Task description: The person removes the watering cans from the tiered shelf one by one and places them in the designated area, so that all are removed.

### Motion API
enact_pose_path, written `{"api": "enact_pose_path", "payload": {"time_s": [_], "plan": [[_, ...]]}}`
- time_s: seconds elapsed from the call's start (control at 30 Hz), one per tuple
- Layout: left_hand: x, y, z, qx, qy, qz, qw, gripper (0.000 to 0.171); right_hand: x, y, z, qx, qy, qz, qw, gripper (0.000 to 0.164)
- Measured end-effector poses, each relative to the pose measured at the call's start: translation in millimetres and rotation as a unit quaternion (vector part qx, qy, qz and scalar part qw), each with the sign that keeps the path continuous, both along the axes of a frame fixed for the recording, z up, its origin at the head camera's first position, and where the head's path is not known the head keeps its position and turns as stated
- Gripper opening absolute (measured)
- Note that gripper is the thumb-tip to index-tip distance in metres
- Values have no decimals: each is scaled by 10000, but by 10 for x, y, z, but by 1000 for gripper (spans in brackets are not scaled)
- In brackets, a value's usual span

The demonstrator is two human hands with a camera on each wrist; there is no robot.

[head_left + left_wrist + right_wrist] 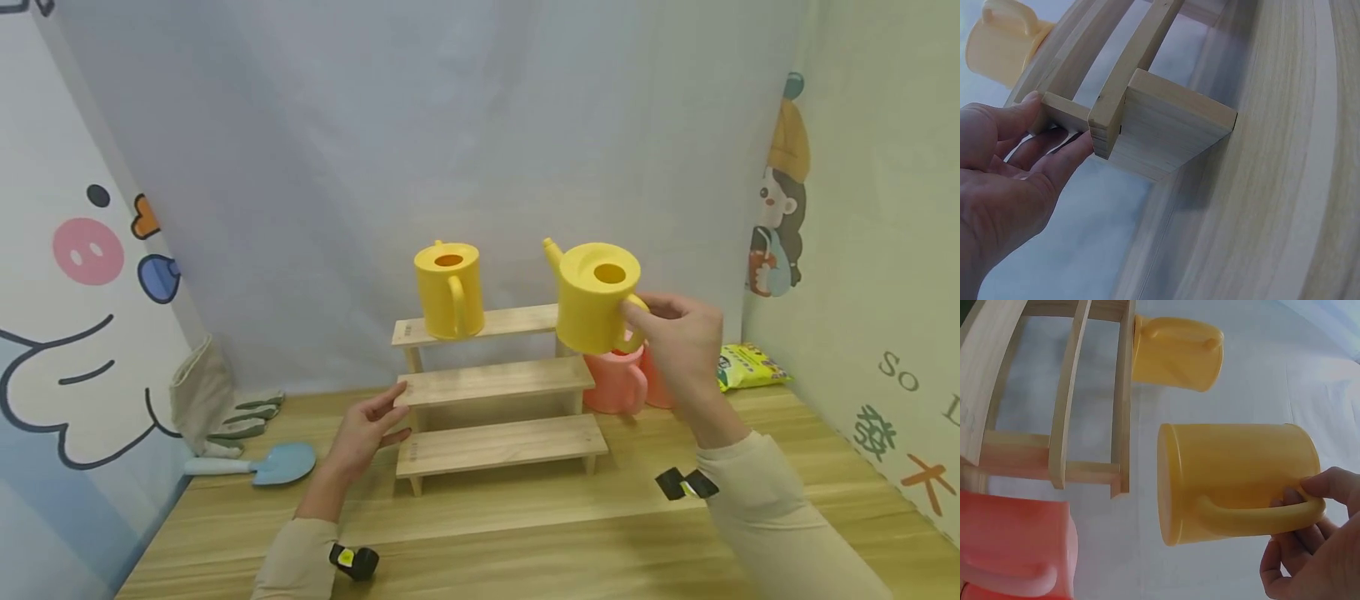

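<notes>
My right hand (684, 337) holds a yellow watering can (592, 308) by its handle, raised above the right end of the three-step wooden stand (495, 382). The can's spout points up and left. Its flat bottom shows in the right wrist view, apart from the stand. On the top step at the left stands a second yellow watering can (453, 292), handle toward me. My left hand (363, 429) grips the left end of the middle step; in the left wrist view the thumb and fingers (1063, 156) lie about that end.
Pink watering cans (615, 383) stand just right of the stand. Behind them lies a yellow-green packet (750, 367). On the table's left are a light blue trowel (283, 464) and a pair of gloves (206, 396). A pale curtain (315, 208) hangs behind.
</notes>
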State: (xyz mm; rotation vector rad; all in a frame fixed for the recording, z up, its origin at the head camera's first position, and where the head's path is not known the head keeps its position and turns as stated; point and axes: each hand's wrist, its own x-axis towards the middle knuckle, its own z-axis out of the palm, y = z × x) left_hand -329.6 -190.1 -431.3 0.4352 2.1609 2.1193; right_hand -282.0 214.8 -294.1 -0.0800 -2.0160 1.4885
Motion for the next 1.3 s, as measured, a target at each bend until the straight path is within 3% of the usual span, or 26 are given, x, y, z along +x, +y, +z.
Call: {"api": "enact_pose_path", "payload": {"time_s": [0.17, 0.5, 0.7, 1.0, 1.3], "plan": [[-2, -3, 9, -31, 0, 72, 10000, 54, 217, 229, -74, 126, -545, 15, 9984, 45], [-16, -30, 32, -15, 4, 85, 10000, 55, 508, 543, -274, 630, -671, 234, 9955, 44], [-15, -33, 10, -7, 93, 18, 10000, 54, 658, 673, -370, 834, -1083, 375, 9899, 45], [18, 7, 14, 16, 72, -55, 10000, 54, 730, 815, -573, 1122, -1742, 546, 9768, 42], [16, 15, 15, 4, 24, 18, 10000, 54, 709, 848, -724, 1254, -2098, 684, 9672, 38]]}}
